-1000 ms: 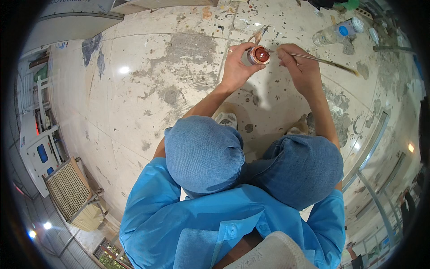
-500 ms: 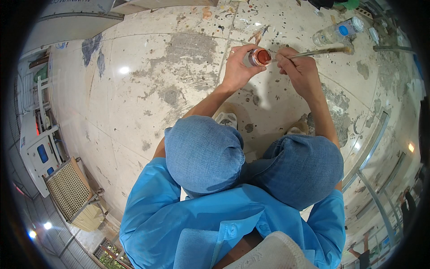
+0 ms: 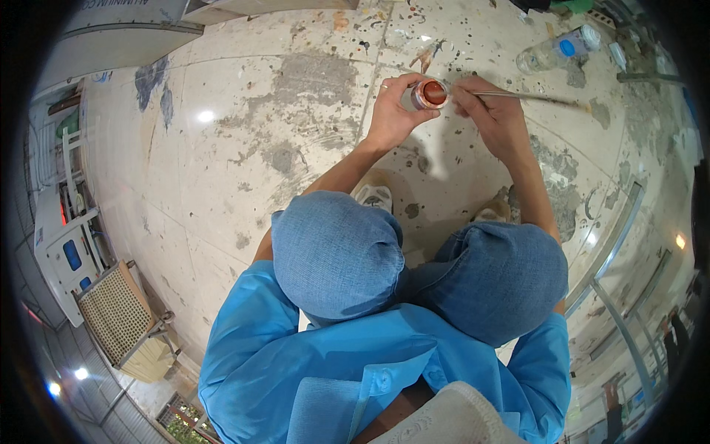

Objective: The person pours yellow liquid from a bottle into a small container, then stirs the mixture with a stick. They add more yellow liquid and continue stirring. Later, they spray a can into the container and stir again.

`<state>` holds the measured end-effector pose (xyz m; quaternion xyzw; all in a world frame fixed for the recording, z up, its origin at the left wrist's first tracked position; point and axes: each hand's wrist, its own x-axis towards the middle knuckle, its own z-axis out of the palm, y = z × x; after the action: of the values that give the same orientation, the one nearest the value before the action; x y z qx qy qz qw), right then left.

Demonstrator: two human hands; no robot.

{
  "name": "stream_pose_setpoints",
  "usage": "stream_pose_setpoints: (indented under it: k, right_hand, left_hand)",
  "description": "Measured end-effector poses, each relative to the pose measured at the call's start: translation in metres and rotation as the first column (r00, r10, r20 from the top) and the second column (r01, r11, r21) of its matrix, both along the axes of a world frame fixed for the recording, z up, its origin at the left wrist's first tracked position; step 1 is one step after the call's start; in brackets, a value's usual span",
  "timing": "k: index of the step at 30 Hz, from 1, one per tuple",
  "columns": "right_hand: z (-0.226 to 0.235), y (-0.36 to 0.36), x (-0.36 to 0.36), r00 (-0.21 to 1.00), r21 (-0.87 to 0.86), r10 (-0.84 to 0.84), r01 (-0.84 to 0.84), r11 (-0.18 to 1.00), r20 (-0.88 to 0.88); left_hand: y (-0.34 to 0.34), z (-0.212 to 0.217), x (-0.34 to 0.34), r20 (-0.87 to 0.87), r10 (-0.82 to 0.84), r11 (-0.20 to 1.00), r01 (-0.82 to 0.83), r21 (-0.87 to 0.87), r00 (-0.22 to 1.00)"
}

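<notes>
My left hand [image 3: 394, 111] is closed around a small open jar [image 3: 430, 95] of reddish-brown paint, held above the floor with its mouth turned up toward me. Close by on the right, my right hand [image 3: 489, 115] pinches a slim paintbrush [image 3: 529, 97]. One end of it points at the jar's rim, partly hidden by my fingers. The other end reaches out to the right, yellowish at its tip and smeared by motion. Whether the near end touches the paint I cannot tell. Both hands are out in front of my knees.
Paint spots and worn grey patches mark the pale tiled floor [image 3: 214, 170]. A clear plastic bottle [image 3: 555, 52] with a blue band lies at the far right. Metal bars [image 3: 617, 233] run along the right side. At the left stands a chair with a woven panel [image 3: 115, 314].
The paintbrush's outer end has swung toward me and a little farther right. My right hand has shifted slightly left. The jar stays in nearly the same place.
</notes>
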<state>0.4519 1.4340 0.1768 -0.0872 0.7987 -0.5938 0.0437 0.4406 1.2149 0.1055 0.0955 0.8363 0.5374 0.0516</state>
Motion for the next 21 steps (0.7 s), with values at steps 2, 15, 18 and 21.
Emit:
stream_pose_setpoints:
  k: [2, 15, 18, 21]
  right_hand:
    - [-0.0014, -0.0008, -0.0028, 0.987, 0.054, -0.018, 0.027, 0.998, -0.16]
    - [0.0003, 0.0078, -0.005, 0.995, 0.091, 0.063, -0.07, 0.993, 0.073]
    - [0.002, 0.008, -0.005, 0.997, 0.199, 0.027, -0.013, 0.98, -0.07]
    - [0.0038, 0.0086, -0.0049, 0.992, 0.268, 0.081, -0.105, 0.958, 0.1]
  left_hand:
    - [0.0009, 0.0002, -0.001, -0.005, -0.02, 1.0, 0.02, 0.007, 1.0]
    - [0.0024, -0.004, 0.0003, 0.023, -0.04, 0.999, 0.041, -0.015, 0.999]
    - [0.0029, -0.0066, 0.0014, 0.006, -0.03, 0.999, 0.031, -0.024, 1.0]
    - [0.0026, -0.0081, 0.0027, 0.01, -0.036, 0.998, 0.036, -0.049, 0.999]
